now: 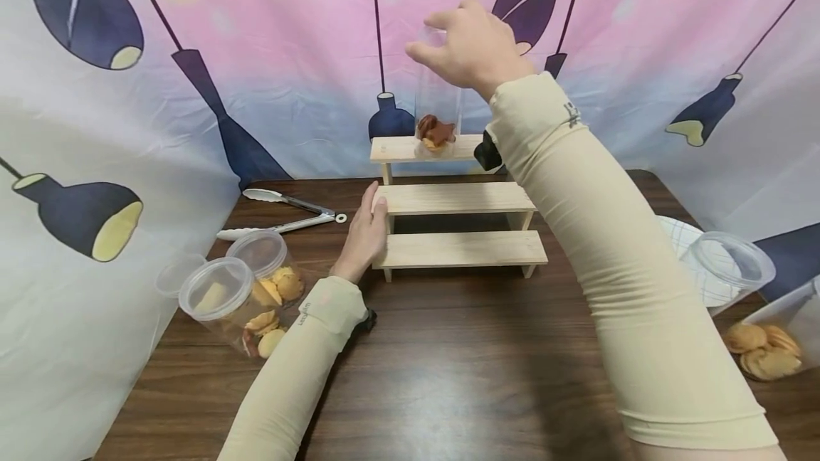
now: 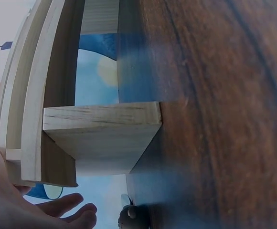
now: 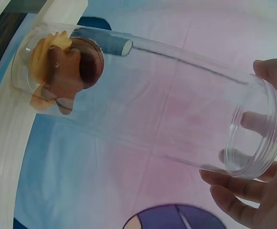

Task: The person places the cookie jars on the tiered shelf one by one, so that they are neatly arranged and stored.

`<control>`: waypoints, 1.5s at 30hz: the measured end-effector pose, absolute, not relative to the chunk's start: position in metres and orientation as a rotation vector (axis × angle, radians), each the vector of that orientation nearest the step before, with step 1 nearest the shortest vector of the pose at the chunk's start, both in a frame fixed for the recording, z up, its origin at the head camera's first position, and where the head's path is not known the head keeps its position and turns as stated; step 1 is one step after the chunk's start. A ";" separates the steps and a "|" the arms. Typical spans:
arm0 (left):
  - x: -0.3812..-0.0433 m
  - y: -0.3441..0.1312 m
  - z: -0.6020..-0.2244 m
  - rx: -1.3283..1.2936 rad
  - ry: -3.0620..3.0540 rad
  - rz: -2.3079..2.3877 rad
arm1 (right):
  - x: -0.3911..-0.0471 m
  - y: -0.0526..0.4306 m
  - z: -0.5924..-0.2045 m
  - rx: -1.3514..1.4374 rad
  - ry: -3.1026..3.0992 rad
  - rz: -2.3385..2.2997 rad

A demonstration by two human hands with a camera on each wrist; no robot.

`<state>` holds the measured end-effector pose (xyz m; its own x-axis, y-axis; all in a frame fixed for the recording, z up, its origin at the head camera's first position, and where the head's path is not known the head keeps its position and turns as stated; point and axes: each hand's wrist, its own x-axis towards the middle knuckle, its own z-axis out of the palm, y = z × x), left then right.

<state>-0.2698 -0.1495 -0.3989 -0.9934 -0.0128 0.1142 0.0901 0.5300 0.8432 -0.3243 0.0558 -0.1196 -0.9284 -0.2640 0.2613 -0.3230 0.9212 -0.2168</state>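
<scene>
My right hand (image 1: 470,48) is at the top of a tall clear plastic jar (image 3: 143,105), gripping its rim with thumb and fingers on different sides. A few cookies (image 1: 437,135), one of them a brown star, lie in the bottom of that jar. The jar stands on the top step of a three-tier wooden display stand (image 1: 458,249). My left hand (image 1: 365,237) rests against the left end of the stand, at the middle and lower steps. In the left wrist view its fingers (image 2: 62,205) are loosely extended past the stand's edge, around nothing.
Metal tongs (image 1: 288,219) lie spread at the back left. Two open jars of cookies, the nearer jar (image 1: 218,290) and the farther jar (image 1: 259,255), stand at the left beside a clear lid (image 1: 179,274). At right are another cookie jar (image 1: 769,351) and a checked white plate (image 1: 679,233).
</scene>
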 end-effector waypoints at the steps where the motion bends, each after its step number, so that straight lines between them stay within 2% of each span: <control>1: -0.270 -0.149 -0.399 -0.066 -2.653 -1.474 | -0.324 0.053 -0.119 0.449 -2.856 0.370; 17: -0.266 -0.151 -0.400 -0.074 -2.635 -1.481 | -0.330 0.031 -0.118 0.504 -2.881 0.316; 45: -0.260 -0.148 -0.404 -0.117 -2.647 -1.472 | -0.344 0.032 -0.132 0.479 -2.868 0.483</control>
<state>-0.2603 -0.1481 -0.4035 -0.9909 0.0136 0.1337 0.1208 0.5269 0.8413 -0.3444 0.0324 -0.1324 -0.9290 -0.2816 0.2402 -0.3448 0.8944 -0.2849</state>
